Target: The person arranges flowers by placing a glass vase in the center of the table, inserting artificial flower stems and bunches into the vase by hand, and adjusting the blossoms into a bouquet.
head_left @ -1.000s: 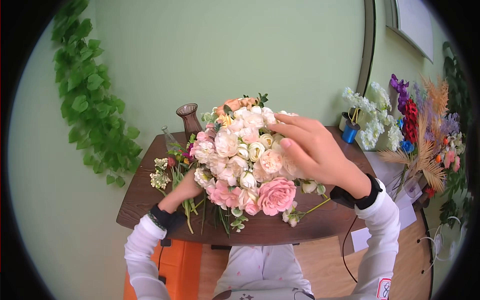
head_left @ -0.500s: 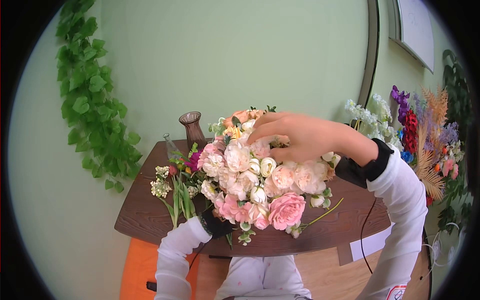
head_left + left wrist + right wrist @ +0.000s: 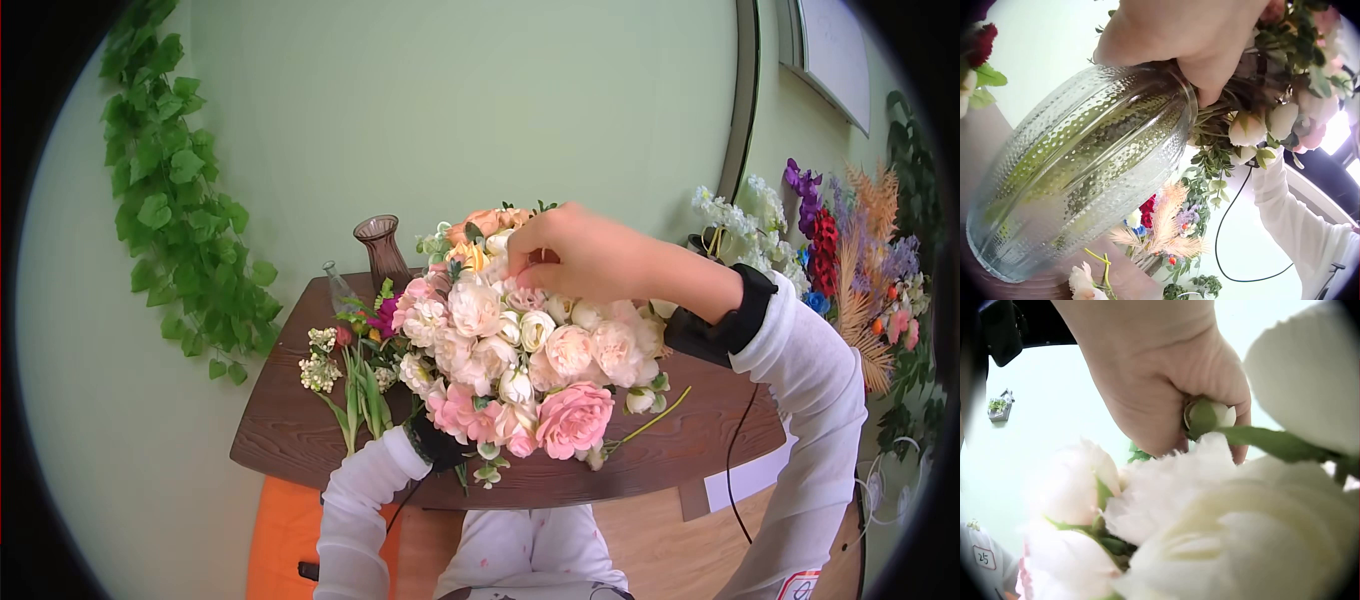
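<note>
left hand (image 3: pixel 1191 44) cut off at top edge, vase (image 3: pixel 1079 169) base blurred, right-wrist blooms (image 3: pixel 1222 519) out of focus

Bright, even light; fisheye edges go dark, and wrist-view petals blur, perhaps too close

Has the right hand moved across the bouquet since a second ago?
Yes. The right hand has shifted left and toward the wall, from the bouquet's right side to its top, nearer the brown vase, its fingers now curled on a small bud.
</note>
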`<state>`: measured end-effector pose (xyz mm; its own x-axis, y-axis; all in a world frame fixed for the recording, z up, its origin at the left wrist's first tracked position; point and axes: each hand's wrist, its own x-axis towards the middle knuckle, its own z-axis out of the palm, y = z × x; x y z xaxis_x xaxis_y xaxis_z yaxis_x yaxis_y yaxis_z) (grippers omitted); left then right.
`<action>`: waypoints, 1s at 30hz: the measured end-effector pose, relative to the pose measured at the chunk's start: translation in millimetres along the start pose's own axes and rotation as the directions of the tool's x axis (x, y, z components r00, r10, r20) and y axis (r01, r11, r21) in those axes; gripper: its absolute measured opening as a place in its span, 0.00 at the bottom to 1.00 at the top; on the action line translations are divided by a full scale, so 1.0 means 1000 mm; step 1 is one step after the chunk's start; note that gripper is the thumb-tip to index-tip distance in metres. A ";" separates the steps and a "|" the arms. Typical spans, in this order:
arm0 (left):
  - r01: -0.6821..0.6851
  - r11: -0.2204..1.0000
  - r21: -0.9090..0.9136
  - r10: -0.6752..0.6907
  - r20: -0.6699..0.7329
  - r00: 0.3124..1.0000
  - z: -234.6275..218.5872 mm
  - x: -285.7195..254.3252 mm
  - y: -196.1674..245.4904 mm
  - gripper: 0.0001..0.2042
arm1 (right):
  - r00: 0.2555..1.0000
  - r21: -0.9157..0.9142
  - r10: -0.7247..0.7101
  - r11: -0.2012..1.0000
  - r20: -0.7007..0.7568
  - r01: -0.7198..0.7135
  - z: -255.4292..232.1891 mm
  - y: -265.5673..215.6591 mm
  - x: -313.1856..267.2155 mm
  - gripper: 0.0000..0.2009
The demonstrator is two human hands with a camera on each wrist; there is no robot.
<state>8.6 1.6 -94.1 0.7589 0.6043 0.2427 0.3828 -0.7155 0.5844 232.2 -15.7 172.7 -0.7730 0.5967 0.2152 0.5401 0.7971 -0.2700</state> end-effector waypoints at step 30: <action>0.058 0.974 -0.218 -0.060 -0.003 0.998 -0.003 0.007 0.011 0.18 | 0.926 0.094 0.187 0.982 -0.327 -0.165 -0.001 0.017 -0.045 0.05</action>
<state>16.6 -1.4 -83.9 0.7330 0.6471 0.2099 0.3021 -0.5860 0.7519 276.7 -28.5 159.7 -0.5061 0.7320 0.4560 0.6265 0.6754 -0.3889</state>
